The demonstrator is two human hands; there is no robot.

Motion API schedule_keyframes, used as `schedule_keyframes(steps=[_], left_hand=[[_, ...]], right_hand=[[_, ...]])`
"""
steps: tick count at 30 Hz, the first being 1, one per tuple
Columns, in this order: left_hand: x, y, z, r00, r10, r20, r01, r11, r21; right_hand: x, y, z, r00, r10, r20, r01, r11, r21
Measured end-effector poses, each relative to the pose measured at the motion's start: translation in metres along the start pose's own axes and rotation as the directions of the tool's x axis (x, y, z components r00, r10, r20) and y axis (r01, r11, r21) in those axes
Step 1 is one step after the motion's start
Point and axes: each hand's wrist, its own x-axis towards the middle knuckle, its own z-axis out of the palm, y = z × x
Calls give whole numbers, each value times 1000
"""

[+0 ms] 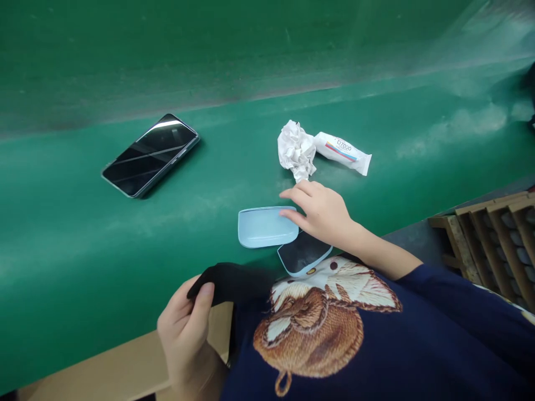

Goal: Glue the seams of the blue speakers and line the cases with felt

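Note:
My right hand (320, 211) reaches over the green table, fingers slightly spread, fingertips resting on a light blue oval case half (263, 226). A second light blue piece with a dark inner face (303, 253) lies just under my wrist, near the table's front edge. My left hand (186, 323) is low at the front, fingers pinched on a black cloth strip (228, 281) that runs toward my chest.
A dark smartphone (150, 155) lies face up at the left. A crumpled white tissue (296, 150) and a white glue tube (343, 152) sit behind my right hand. A wooden slotted rack (495, 245) stands at the right. Cardboard (112, 370) shows below the green table (83, 250).

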Motion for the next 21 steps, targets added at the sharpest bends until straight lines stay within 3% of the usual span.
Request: schedule_keyframes(steps=[5, 10, 16, 21], left_hand=[[3, 7, 3, 998, -56, -20, 53, 987, -154], [5, 9, 5, 998, -47, -48, 38, 985, -170], [4, 9, 6, 993, -96, -76, 81, 980, -181], [6, 7, 5, 988, -145, -61, 133, 978, -163]], right_hand=[[12, -4, -1, 978, 61, 198, -77, 994, 72], [15, -4, -3, 965, 124, 232, -179, 956, 232], [12, 0, 7, 987, 99, 127, -121, 976, 180], [8, 0, 11, 987, -140, -76, 140, 990, -1]])
